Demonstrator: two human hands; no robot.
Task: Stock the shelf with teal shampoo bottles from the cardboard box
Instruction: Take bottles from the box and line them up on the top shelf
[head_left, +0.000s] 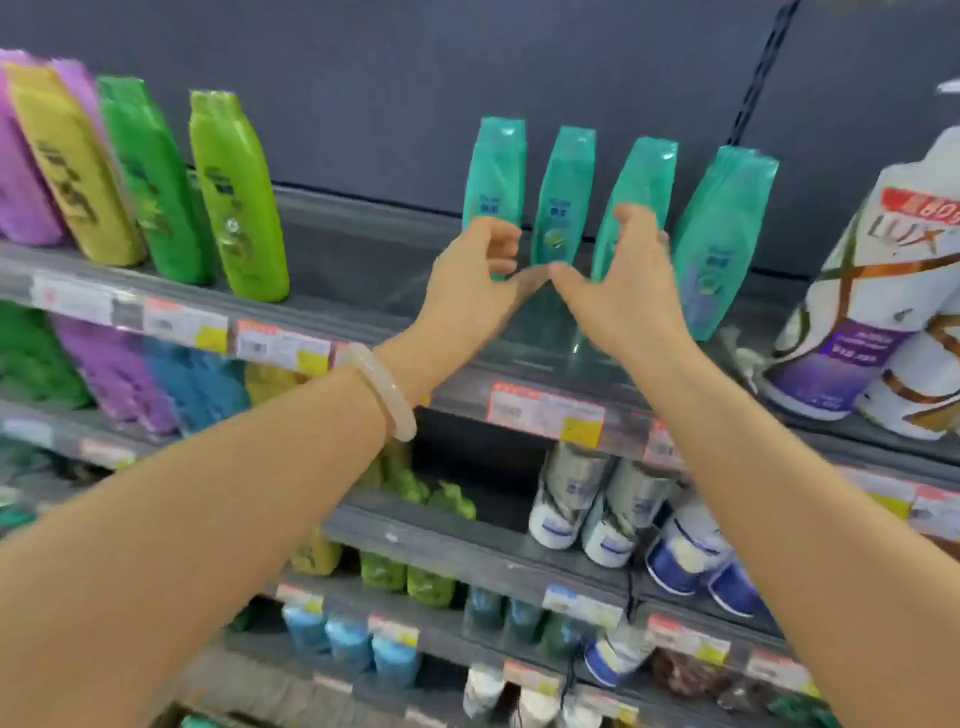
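Four teal bottles (563, 200) upright on shelf (363, 306), long axes vertical. Left hand (467, 291) fingers curled on leftmost; right hand (623, 296) on third.

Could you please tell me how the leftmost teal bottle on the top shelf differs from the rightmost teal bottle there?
The leftmost teal bottle stands nearly upright; the rightmost teal bottle leans to the right. The left hand curls round the leftmost one's lower part, while the rightmost shows down to its base, with the right hand beside it, on its neighbour. The rightmost stands nearer the shelf edge. Both share the same colour, shape and label.
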